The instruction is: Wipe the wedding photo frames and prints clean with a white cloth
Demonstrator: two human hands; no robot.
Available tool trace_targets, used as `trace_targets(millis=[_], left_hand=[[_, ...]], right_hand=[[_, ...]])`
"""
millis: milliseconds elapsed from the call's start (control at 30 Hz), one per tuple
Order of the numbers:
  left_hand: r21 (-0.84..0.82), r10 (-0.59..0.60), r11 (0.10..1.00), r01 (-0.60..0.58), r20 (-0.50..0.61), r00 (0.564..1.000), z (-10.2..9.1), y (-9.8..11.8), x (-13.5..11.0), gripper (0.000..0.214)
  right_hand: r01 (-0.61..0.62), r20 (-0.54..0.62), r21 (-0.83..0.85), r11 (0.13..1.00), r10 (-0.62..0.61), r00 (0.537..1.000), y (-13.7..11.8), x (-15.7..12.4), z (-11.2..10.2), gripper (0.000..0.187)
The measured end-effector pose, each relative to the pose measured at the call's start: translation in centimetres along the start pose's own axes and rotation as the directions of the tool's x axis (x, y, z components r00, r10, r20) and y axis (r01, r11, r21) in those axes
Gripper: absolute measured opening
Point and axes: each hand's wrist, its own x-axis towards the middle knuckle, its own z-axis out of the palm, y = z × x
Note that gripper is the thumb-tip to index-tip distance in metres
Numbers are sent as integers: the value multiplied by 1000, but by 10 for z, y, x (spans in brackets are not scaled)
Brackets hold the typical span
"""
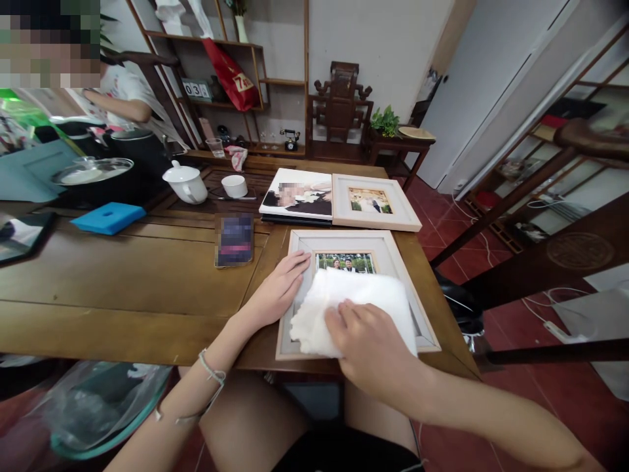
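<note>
A picture frame [409, 288] with a pale wooden edge and a wide light mat lies flat at the table's near right corner. Across its lower part a white cloth [363, 292] is spread, hiding the bottom of the small photo [344, 262]. My right hand [366, 334] presses on the cloth with its fingers curled into it. On the frame's left edge rests my left hand [280, 288], fingers stretched out flat and holding nothing.
Behind lie another framed photo [373, 200] and a photo album [297, 195]. A phone [234, 240], a blue sponge-like block [109, 217], a lidded white cup [185, 181] and a small white bowl [234, 186] stand leftward. Another person [128, 98] is at the far left.
</note>
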Motion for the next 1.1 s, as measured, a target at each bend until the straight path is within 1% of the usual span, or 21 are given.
trace_targets(millis=[67, 167, 200, 267, 333, 433, 500, 600, 700, 767, 800, 867, 900, 1000, 1033, 1100], left_hand=[[-3, -1, 1000, 1, 2, 1000, 0, 0, 0, 44], [-10, -8, 1000, 8, 20, 1000, -2, 0, -1, 45], [-14, -9, 1000, 9, 25, 1000, -2, 0, -1, 45], [-25, -7, 1000, 8, 29, 1000, -3, 1, -1, 46], [-27, -10, 1000, 11, 26, 1000, -3, 2, -1, 46], [-13, -11, 1000, 11, 11, 1000, -2, 3, 0, 44], [-3, 6, 1000, -6, 3, 1000, 0, 2, 0, 44], [1, 33, 999, -33, -2, 999, 1, 0, 0, 44], [7, 39, 999, -39, -2, 999, 2, -3, -1, 45], [17, 37, 999, -37, 3, 999, 2, -4, -2, 45], [22, 36, 999, -36, 1, 999, 3, -4, -1, 45], [34, 33, 999, -33, -6, 999, 2, -3, 0, 45], [38, 27, 999, -27, -8, 1000, 1, -1, 0, 44], [38, 6, 999, -6, 4, 1000, -3, 6, 3, 43], [37, 3, 999, -4, 7, 1000, -4, 8, 3, 43], [37, 8, 999, -8, 7, 1000, -5, 10, 4, 42]], right_hand=[[35, -68, -48, 998, -38, 997, -14, 5, 2, 41], [83, -169, -142, 986, -107, 980, -29, 3, 5, 38], [99, -184, -149, 984, -126, 975, -31, 0, 5, 37], [137, -175, -114, 984, -155, 972, -29, -6, 4, 36], [147, -138, -66, 987, -154, 978, -20, -8, 1, 37], [115, -64, -40, 993, -117, 991, 0, -2, 3, 38], [62, -26, -65, 996, -63, 998, 17, 9, 7, 39], [-51, 6, -119, 992, 52, 999, 44, 31, 12, 39], [-147, -27, -113, 983, 145, 989, 71, 54, 10, 32], [-185, -111, -84, 979, 175, 978, 85, 69, 8, 30], [-181, -160, -66, 981, 169, 973, 90, 76, 8, 31], [-107, -234, -20, 994, 99, 967, 95, 91, 13, 35], [-32, -249, 7, 999, 33, 968, 96, 98, 17, 38], [224, -232, 111, 968, -194, 953, 96, 115, 30, 50], [279, -218, 145, 949, -244, 945, 96, 118, 32, 53], [327, -190, 193, 925, -291, 938, 99, 119, 33, 58]])
